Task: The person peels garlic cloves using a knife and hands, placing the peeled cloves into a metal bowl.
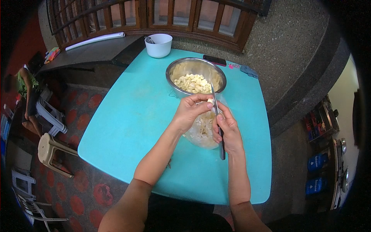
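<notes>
My left hand (pixel 189 111) is closed, pinching a pale garlic clove (pixel 210 101) between thumb and fingertips. My right hand (pixel 230 131) grips a knife (pixel 222 150) by its dark handle, blade pointing away from me and lying against the clove. Just beyond both hands stands a steel bowl (pixel 176 86) with many peeled garlic cloves (pixel 193 82) in it. Beneath my hands lies a clear plastic bag (pixel 208 143) with papery peels (pixel 206 125) inside, partly hidden by my fingers.
The turquoise table (pixel 123 116) carries a white bowl (pixel 159 46) at its far left corner. A dark phone (pixel 214 60) and a blue-grey cloth (pixel 249 71) lie at the back right. A person (pixel 28 87) is off to the left, near a plastic stool (pixel 50 149).
</notes>
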Motion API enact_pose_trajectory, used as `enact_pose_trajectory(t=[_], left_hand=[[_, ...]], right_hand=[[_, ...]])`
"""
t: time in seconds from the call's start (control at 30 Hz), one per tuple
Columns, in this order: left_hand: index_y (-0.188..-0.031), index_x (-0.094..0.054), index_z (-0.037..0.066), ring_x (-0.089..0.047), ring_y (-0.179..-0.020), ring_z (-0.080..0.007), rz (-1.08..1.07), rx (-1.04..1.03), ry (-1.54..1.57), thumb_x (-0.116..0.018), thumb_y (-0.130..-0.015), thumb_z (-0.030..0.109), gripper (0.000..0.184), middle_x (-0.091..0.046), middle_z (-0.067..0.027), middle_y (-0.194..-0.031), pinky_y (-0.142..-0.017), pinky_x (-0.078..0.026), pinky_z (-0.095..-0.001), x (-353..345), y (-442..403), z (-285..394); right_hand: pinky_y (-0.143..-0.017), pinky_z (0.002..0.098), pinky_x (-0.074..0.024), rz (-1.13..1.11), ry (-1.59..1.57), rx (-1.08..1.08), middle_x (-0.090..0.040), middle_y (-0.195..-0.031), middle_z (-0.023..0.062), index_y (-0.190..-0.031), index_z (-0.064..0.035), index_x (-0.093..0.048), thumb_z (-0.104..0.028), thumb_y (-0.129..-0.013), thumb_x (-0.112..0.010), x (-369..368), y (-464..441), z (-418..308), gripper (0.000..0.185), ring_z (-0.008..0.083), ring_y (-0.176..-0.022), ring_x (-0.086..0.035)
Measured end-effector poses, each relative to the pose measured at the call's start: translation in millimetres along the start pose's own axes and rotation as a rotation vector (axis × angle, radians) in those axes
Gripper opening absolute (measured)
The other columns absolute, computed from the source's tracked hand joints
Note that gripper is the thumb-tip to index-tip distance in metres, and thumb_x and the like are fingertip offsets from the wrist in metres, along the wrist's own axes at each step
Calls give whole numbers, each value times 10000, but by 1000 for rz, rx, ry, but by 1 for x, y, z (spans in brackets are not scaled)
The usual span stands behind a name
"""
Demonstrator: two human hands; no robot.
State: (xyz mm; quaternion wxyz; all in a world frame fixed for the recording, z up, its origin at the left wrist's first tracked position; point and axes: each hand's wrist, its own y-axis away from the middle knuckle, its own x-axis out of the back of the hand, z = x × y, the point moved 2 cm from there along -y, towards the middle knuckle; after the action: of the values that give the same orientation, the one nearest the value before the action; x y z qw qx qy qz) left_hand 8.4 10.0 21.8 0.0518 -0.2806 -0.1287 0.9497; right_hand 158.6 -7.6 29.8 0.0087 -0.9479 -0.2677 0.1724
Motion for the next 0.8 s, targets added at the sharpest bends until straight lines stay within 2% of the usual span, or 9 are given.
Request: enact_pose_trajectory(t=[0.07, 0.37, 0.47, 0.57, 0.67, 0.8], left_hand=[[-1054, -628, -22, -613, -921, -121, -35, -98, -32, -671, -817, 41, 249, -653, -81, -1005, -824, -499, -247, -1, 0, -2], [-1095, -611, -4, -623, -941, -158, 12, -44, -88, -638, -851, 77, 258, -650, -106, -1043, -822, -520, -284, 12, -3, 5], [-1097, -608, -6, -623, -943, -159, -1, -3, -84, -630, -862, 97, 257, -650, -114, -1064, -813, -524, -293, 7, -2, 7], [-1097, -605, -11, -621, -950, -160, -13, -47, -92, -625, -863, 88, 254, -650, -114, -1066, -810, -526, -295, 9, -4, 4], [-1097, -603, -11, -625, -948, -164, -12, -54, -192, -625, -858, 66, 253, -651, -124, -1059, -808, -528, -299, 8, -3, 3], [-1082, -607, -23, -634, -929, -172, 8, -64, -179, -627, -848, 38, 243, -660, -133, -1018, -818, -526, -295, 6, -3, 0]], right_hand=[[-390, 198, -305, 15, 57, 12, -417, -606, -15, -1367, -144, -381, -211, -966, -465, -1, -1, 2, 416, 44, -424, -347], [-390, 204, -302, 59, -40, 55, -407, -601, -11, -1363, -100, -374, -181, -969, -444, 4, -2, 0, 408, 49, -424, -347], [-388, 206, -300, 63, -8, 20, -404, -597, -11, -1372, -98, -357, -188, -970, -438, 8, -2, -3, 419, 51, -419, -344], [-385, 204, -294, 57, 48, -5, -398, -586, -14, -1388, -102, -326, -196, -974, -427, 8, 1, -6, 437, 50, -414, -340], [-384, 198, -287, -44, 13, -40, -395, -576, -22, -1402, -118, -299, -202, -977, -413, 4, 3, -9, 447, 46, -412, -336], [-387, 197, -288, -65, 67, -55, -396, -572, -23, -1411, -142, -289, -192, -976, -413, 1, 3, -8, 455, 44, -415, -336]])
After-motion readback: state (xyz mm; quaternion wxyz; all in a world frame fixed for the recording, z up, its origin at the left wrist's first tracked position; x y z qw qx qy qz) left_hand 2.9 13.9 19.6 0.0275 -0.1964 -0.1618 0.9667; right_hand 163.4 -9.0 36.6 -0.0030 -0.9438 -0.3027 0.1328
